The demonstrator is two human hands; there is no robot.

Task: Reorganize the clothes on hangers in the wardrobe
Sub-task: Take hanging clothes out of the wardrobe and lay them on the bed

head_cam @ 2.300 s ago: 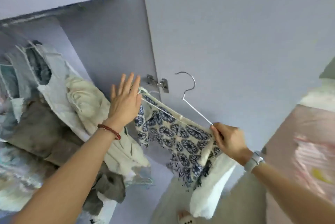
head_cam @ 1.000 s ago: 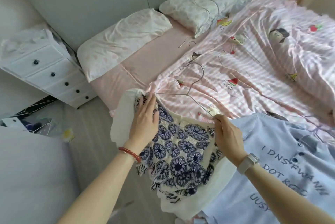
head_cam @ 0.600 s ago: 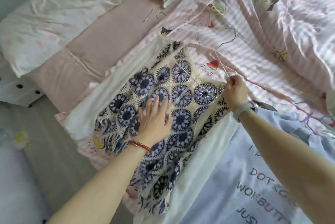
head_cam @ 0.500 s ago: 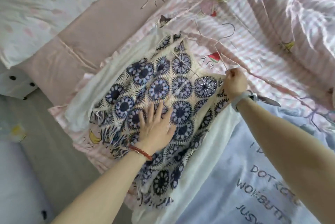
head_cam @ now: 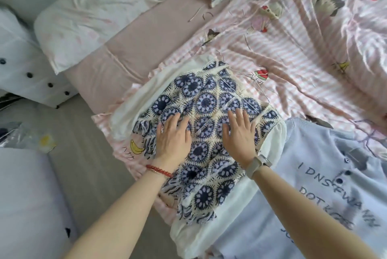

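Observation:
A cream top with a blue crochet flower front [head_cam: 206, 99] lies flat on the bed's near corner, its white sleeves spread to either side. A thin wire hanger [head_cam: 259, 89] is still threaded through its neck, with the hook resting on the striped duvet. My left hand [head_cam: 172, 138] lies flat, fingers apart, on the left of the crochet panel. My right hand [head_cam: 240, 135] presses flat on the right of it. Neither hand grips anything.
A pale blue polo shirt with dark lettering [head_cam: 326, 185] lies right of the top. The pink striped duvet [head_cam: 303, 49] covers the bed, with two pillows [head_cam: 98, 13] at its head. A white drawer chest [head_cam: 23, 70] stands at left, above grey floor [head_cam: 88, 164].
The top on its hanger was carried from the wardrobe and laid on the bed. My right hand has let go of the hanger and now lies flat on the top beside my left.

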